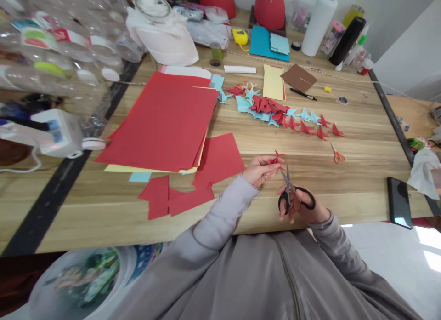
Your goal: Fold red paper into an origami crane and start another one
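Note:
Near the front edge of the wooden table, my left hand (pixel 261 170) pinches a small folded red paper piece (pixel 276 158) with pointed tips. Just to its right, my right hand (pixel 296 207) has its fingers in the handles of black-handled scissors (pixel 289 184). The scissors' blades are slightly apart and point up toward the red piece. Beyond my hands lies a cluster of folded red paper shapes (pixel 264 105) and light blue ones (pixel 304 115), some in rows. Orange-handled scissors (pixel 338 157) lie to the right.
Large red sheets (pixel 165 122) are stacked on the left, with cut red pieces (pixel 158 198) in front. A phone (pixel 399 202) lies at the right edge. Plastic bottles (pixel 72 44) crowd the far left. Yellow strips (pixel 274 82), a pen (pixel 303 94) and a paper roll (pixel 319 25) stand or lie farther back.

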A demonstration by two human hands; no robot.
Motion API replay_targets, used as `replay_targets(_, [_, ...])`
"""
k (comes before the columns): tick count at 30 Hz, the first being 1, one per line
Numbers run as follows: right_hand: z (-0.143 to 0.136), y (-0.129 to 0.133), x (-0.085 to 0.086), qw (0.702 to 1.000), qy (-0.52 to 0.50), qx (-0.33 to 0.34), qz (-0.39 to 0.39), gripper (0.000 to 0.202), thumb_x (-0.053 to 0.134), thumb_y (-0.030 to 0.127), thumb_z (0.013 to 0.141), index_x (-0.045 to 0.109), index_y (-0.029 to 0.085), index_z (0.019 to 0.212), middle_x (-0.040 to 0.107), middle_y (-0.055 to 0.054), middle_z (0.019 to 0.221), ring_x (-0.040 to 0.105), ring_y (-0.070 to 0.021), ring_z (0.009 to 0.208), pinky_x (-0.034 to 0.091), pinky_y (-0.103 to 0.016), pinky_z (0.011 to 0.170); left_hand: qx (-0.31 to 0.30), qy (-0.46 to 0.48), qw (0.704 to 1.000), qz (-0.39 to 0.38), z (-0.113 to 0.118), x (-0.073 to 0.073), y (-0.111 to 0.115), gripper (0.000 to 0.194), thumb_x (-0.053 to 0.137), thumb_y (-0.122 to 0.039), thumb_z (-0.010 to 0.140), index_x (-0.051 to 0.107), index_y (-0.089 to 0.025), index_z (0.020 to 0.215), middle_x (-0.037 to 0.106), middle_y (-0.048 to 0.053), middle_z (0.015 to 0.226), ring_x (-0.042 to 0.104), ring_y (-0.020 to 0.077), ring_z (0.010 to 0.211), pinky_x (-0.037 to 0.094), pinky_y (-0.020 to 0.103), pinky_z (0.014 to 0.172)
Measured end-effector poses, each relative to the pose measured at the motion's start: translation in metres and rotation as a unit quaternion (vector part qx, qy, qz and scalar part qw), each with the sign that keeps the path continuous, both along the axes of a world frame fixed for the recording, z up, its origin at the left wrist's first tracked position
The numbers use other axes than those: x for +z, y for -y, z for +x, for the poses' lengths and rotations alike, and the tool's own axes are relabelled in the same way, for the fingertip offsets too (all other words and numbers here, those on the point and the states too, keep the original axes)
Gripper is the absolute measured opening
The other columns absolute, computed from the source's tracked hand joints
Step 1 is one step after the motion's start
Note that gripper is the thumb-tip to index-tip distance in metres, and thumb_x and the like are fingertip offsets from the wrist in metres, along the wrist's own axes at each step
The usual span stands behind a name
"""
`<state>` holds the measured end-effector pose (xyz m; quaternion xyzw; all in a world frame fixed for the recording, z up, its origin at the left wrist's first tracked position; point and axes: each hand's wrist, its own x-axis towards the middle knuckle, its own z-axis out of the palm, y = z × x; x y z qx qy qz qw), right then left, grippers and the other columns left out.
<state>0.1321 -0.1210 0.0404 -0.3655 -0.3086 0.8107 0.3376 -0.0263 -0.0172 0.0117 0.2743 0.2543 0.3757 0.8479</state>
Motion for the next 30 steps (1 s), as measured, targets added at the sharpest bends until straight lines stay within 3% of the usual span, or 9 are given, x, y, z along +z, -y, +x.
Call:
replay_targets(4, [0.004,0.005,0.01,1.0,0.001,0.011,0.008,0.057,0.061,0.06,0.077,0.055,0.016,0.113,0.07,-0.008,0.073,0.068,-0.02,0.068,0.055,-0.026,0.046,-0.019,-0.043,0.999,0.026,-0.005,-0.001,-0.001,0.034,0.087,-0.024,0.052,0.073,-0.01,0.079,0.058,0.0,0.054,0.033,0.0003,0.038,0.018,0.018,0.041])
replay_targets(9, [0.005,0.01,0.018,1.0,0.021,0.003,0.014,0.054,0.068,0.054,0.076,0.059,0.013,0.109,0.068,-0.006,0.07,0.068,-0.0202,0.07,0.054,-0.027,0.052,-0.02,-0.089,0.994,0.06,-0.01,0.0,-0.001,0.036,0.089,-0.026,0.049,0.075,-0.01,0.079,0.063,0.003,0.059,0.05,0.0072,0.049,0.033,0.019,0.045])
replay_targets(16, [0.003,0.015,0.021,0.999,0.043,-0.014,0.026,0.053,0.075,0.047,0.072,0.062,0.012,0.108,0.068,-0.005,0.074,0.062,-0.0127,0.067,0.051,-0.027,0.066,-0.031,-0.101,0.989,0.108,-0.016,0.0,-0.003,0.041,0.09,-0.034,0.044,0.076,-0.012,0.076,0.07,0.006,0.07,0.059,0.0109,0.06,0.046,0.022,0.056])
replay_targets(22, [0.004,0.014,0.024,0.996,0.06,0.063,-0.006,0.055,0.07,0.051,0.076,0.056,0.015,0.116,0.067,-0.007,0.088,0.063,-0.0149,0.08,0.058,-0.026,0.059,-0.041,-0.104,0.985,0.128,-0.017,-0.005,-0.004,0.042,0.091,-0.034,0.044,0.076,-0.013,0.078,0.071,0.007,0.067,0.062,0.0123,0.058,0.05,0.024,0.059])
replay_targets(30, [0.008,0.019,0.025,0.99,0.03,0.137,-0.007,0.065,0.061,0.053,0.083,0.036,0.022,0.134,0.067,-0.008,0.094,0.068,-0.0181,0.087,0.053,-0.016,0.044,-0.113,-0.116,0.974,0.159,-0.023,0.012,-0.008,0.035,0.091,-0.033,0.043,0.076,-0.014,0.069,0.068,0.006,0.058,0.059,0.0111,0.052,0.048,0.022,0.054])
